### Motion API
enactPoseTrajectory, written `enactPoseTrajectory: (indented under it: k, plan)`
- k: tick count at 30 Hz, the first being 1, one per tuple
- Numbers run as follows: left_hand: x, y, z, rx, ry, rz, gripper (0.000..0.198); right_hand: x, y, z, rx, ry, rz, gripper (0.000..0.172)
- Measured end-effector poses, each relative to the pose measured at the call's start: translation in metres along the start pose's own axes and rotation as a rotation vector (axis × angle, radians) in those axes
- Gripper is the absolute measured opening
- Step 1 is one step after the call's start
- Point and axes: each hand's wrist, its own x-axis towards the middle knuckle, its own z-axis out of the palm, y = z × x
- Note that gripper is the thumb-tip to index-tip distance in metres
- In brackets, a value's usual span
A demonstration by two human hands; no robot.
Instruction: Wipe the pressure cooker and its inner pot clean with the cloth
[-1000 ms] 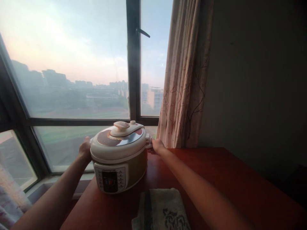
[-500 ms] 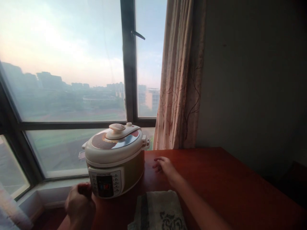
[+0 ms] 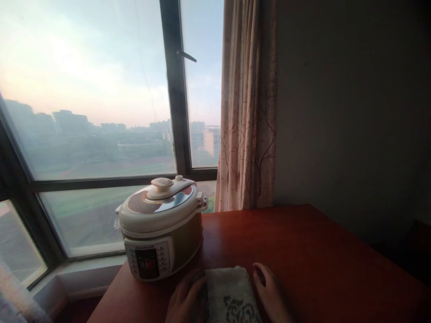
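A soft, folded towel lies on the smooth table near the round pressure cooker. The left hand has come to the towel, grip unclear; the open right hand has come beside it.

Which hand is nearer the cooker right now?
The left hand: it is at the towel's left edge, just in front of the cooker. The right hand is beyond the towel's opposite edge.
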Motion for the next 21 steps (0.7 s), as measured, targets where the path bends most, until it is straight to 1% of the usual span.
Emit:
enactPoseTrajectory:
  k: [1,3,5,7,10,13,16,18,21]
  plan:
    - [0.000,-0.001,0.005,0.101,-0.045,0.077,0.043,-0.004,0.004,-0.002,-0.038,-0.015,0.010,0.049]
    - [0.000,-0.003,0.017,0.250,-0.092,0.169,0.047,-0.010,0.009,-0.003,-0.090,-0.076,0.022,0.051]
    - [-0.001,-0.005,0.029,0.330,-0.116,0.223,0.047,-0.014,0.011,-0.003,-0.118,-0.141,-0.002,0.053]
    - [-0.002,-0.007,0.040,0.355,-0.136,0.244,0.047,-0.017,0.012,0.000,-0.113,-0.167,-0.047,0.054]
    - [-0.004,-0.006,0.056,0.330,-0.143,0.210,0.047,-0.017,0.015,0.003,-0.075,-0.156,-0.087,0.054]
    - [-0.007,0.001,0.071,0.272,-0.091,0.105,0.044,-0.013,0.018,0.001,-0.066,-0.131,-0.082,0.055]
    - [-0.008,0.007,0.082,0.209,-0.052,0.032,0.042,-0.009,0.016,-0.006,-0.099,-0.091,-0.101,0.050]
    - [-0.006,0.007,0.083,0.172,-0.061,0.024,0.043,-0.008,0.013,-0.011,-0.121,-0.085,-0.116,0.047]
    - [0.000,0.005,0.070,0.089,-0.136,0.021,0.040,-0.010,0.008,-0.014,-0.130,-0.098,-0.128,0.047]
